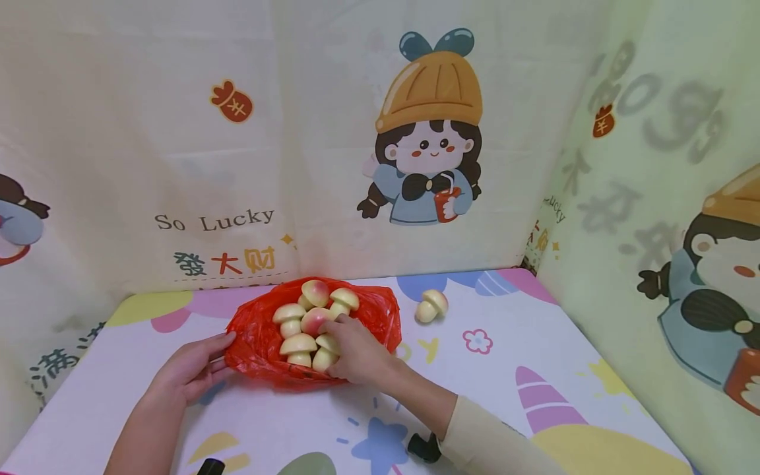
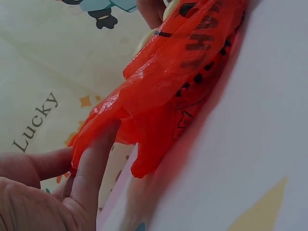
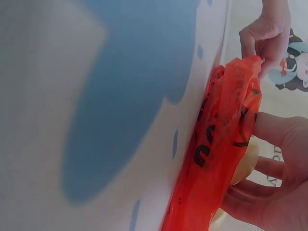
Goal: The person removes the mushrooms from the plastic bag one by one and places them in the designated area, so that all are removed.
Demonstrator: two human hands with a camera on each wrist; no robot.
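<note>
A red plastic bag point(image 1: 255, 356) lies spread open on the table, with several cream toy mushrooms point(image 1: 299, 346) in it, some with pink-tinged caps. My left hand point(image 1: 192, 369) pinches the bag's left edge; in the left wrist view the thumb and a finger of the left hand point(image 2: 72, 187) are on either side of the red film. At the bag's right part, my right hand point(image 1: 365, 353) reaches in, its fingers curled round a mushroom point(image 1: 325, 355) near the front rim. In the right wrist view the bag wall partly hides that mushroom point(image 3: 246, 162).
One more toy mushroom point(image 1: 431, 306) lies on the table to the right of the bag. Printed cloth covers the table point(image 1: 475, 396), and cartoon-printed curtains point(image 1: 332, 132) stand behind and at the sides. Black objects point(image 1: 424, 448) show near the forearms.
</note>
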